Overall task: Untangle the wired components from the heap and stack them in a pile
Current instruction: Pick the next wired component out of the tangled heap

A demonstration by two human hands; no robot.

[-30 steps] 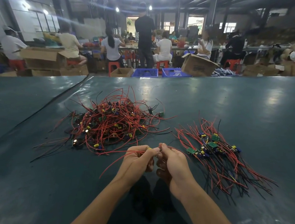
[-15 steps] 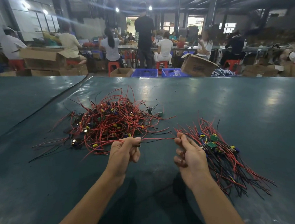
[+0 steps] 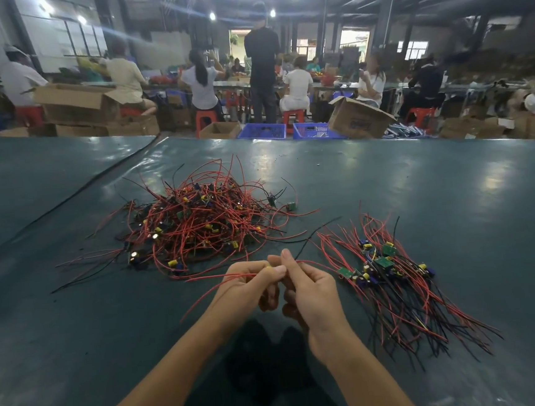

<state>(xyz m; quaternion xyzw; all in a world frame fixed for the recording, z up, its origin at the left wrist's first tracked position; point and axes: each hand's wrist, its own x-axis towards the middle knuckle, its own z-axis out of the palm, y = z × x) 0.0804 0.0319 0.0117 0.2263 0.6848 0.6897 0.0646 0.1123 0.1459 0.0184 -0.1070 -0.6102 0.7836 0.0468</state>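
Observation:
A tangled heap [image 3: 197,223] of red and black wires with small yellow, blue and green parts lies left of centre on the dark green table [image 3: 437,194]. To the right lies a sorted pile [image 3: 392,279] of the same wired components, wires fanned toward me. My left hand [image 3: 247,287] and my right hand [image 3: 309,285] meet in front of the heap, fingertips pinched together on one wired component [image 3: 269,269]. Its red wires trail left and down, and a black wire runs up to the right.
A seam [image 3: 96,188] runs diagonally across the table on the left. Beyond the far edge stand cardboard boxes [image 3: 357,119], blue crates [image 3: 261,130], red stools, and several people at workbenches.
Half a second ago my hands were apart, stretching a wire between them beside the heap. They have come back together in front of me, both pinching the same component.

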